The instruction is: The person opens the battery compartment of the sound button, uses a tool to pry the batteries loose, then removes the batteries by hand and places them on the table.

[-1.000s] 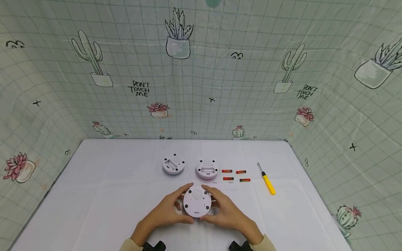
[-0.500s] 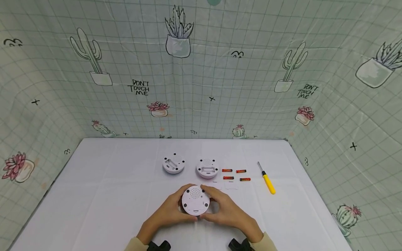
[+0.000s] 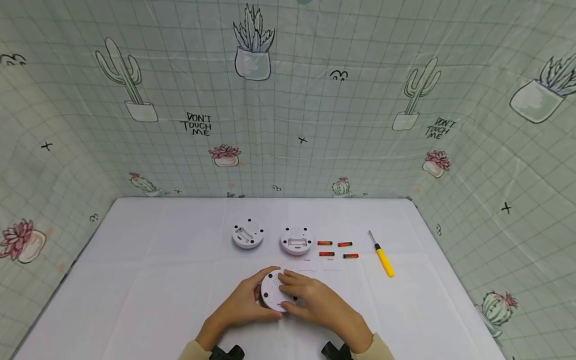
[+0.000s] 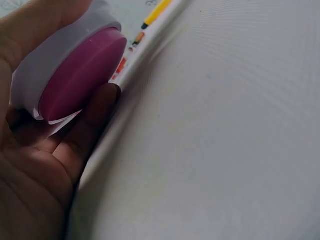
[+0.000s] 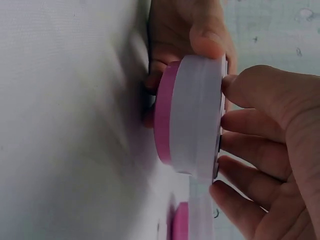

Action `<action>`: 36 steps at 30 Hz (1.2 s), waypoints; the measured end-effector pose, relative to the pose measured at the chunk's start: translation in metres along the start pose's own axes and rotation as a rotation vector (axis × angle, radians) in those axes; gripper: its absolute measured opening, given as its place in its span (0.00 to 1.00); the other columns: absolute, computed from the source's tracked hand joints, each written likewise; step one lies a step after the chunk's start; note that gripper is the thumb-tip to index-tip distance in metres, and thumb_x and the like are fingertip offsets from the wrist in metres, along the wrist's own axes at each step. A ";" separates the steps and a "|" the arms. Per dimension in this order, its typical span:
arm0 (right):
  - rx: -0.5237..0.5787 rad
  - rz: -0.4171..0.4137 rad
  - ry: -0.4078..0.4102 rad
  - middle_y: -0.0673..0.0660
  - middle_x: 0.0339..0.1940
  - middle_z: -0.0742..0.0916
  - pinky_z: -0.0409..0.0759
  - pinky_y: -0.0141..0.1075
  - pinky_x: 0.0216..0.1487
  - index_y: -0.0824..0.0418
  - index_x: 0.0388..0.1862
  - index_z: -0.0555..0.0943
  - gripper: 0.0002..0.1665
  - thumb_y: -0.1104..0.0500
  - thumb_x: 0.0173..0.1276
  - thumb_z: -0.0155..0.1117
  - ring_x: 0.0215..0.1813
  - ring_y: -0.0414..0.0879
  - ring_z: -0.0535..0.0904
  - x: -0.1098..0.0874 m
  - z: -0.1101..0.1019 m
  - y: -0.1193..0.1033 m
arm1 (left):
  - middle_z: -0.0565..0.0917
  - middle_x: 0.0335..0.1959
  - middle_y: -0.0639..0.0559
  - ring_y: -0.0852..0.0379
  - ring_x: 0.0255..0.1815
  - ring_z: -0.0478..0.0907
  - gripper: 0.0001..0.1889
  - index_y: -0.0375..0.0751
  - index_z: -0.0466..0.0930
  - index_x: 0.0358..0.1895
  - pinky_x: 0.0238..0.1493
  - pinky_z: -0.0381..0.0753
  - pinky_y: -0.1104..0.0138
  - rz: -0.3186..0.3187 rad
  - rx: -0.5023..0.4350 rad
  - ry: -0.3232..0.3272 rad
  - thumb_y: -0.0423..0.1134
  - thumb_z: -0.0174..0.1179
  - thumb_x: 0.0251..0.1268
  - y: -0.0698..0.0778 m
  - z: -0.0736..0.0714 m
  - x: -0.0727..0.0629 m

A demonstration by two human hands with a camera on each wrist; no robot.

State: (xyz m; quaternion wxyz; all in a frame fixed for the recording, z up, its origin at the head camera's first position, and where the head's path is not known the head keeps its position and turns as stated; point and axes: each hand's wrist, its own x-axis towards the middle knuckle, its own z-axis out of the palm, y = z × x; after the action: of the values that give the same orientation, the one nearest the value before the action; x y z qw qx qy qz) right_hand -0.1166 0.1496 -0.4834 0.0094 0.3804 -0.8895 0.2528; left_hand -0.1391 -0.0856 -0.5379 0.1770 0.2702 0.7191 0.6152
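My left hand (image 3: pixel 247 300) grips a round white device (image 3: pixel 271 292) by its side, its underside with speaker holes and dark feet facing up. A pink domed face (image 4: pixel 85 75) points down toward the table in the left wrist view. My right hand (image 3: pixel 317 295) lies over the right part of that underside, partly hiding it. In the right wrist view its fingertips and thumb tip touch the flat back of the device (image 5: pixel 192 115), fingers spread and only slightly bent.
Two similar round devices (image 3: pixel 248 242) (image 3: pixel 296 247) lie farther back with open battery compartments. To their right are several red batteries (image 3: pixel 325 243), thin white covers (image 3: pixel 330 265) and a yellow-handled screwdriver (image 3: pixel 384 260). The table (image 3: pixel 157 260) has a patterned cloth wall (image 3: pixel 288 110) behind it.
My right hand has let go of the device's right side and moved left onto its underside. The left hand keeps its grip; the device was lowered and shifted slightly left earlier.
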 end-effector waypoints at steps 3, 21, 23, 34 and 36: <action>-0.062 -0.030 -0.009 0.58 0.67 0.84 0.79 0.42 0.65 0.62 0.57 0.87 0.20 0.54 0.70 0.72 0.70 0.52 0.78 0.002 -0.001 -0.004 | 0.76 0.69 0.39 0.62 0.58 0.83 0.53 0.34 0.60 0.78 0.55 0.82 0.71 0.001 -0.032 0.002 0.38 0.82 0.49 -0.001 0.000 -0.001; -0.148 -0.143 0.010 0.62 0.57 0.89 0.84 0.39 0.56 0.62 0.47 0.88 0.11 0.61 0.66 0.72 0.61 0.52 0.85 0.006 0.002 -0.004 | 0.76 0.69 0.36 0.62 0.62 0.81 0.50 0.29 0.64 0.75 0.57 0.82 0.69 0.005 -0.118 -0.010 0.34 0.82 0.48 -0.003 0.001 0.002; -0.148 -0.156 0.014 0.62 0.56 0.89 0.84 0.38 0.56 0.62 0.46 0.88 0.10 0.61 0.67 0.72 0.61 0.52 0.85 0.006 0.003 -0.004 | 0.76 0.69 0.35 0.62 0.61 0.82 0.50 0.29 0.64 0.75 0.56 0.82 0.69 0.003 -0.110 -0.008 0.35 0.82 0.47 -0.004 0.000 0.002; -0.094 -0.170 0.044 0.64 0.56 0.88 0.84 0.38 0.55 0.65 0.49 0.88 0.13 0.63 0.67 0.71 0.60 0.51 0.86 0.010 0.005 0.000 | 0.80 0.65 0.35 0.60 0.57 0.84 0.49 0.30 0.64 0.75 0.54 0.84 0.68 0.005 -0.123 0.005 0.34 0.81 0.50 -0.004 -0.004 0.001; -0.037 -0.139 0.018 0.64 0.58 0.87 0.84 0.38 0.56 0.65 0.52 0.88 0.14 0.63 0.69 0.70 0.61 0.51 0.84 0.009 0.005 0.001 | 0.81 0.64 0.35 0.60 0.57 0.84 0.49 0.31 0.64 0.76 0.53 0.84 0.68 -0.009 -0.125 0.007 0.34 0.81 0.50 -0.003 -0.003 -0.001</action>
State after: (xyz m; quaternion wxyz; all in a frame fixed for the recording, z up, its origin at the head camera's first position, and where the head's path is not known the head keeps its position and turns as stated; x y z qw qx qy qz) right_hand -0.1229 0.1418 -0.4859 0.0420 0.4386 -0.8655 0.2385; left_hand -0.1410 -0.0891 -0.5406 0.1938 0.2530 0.6811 0.6592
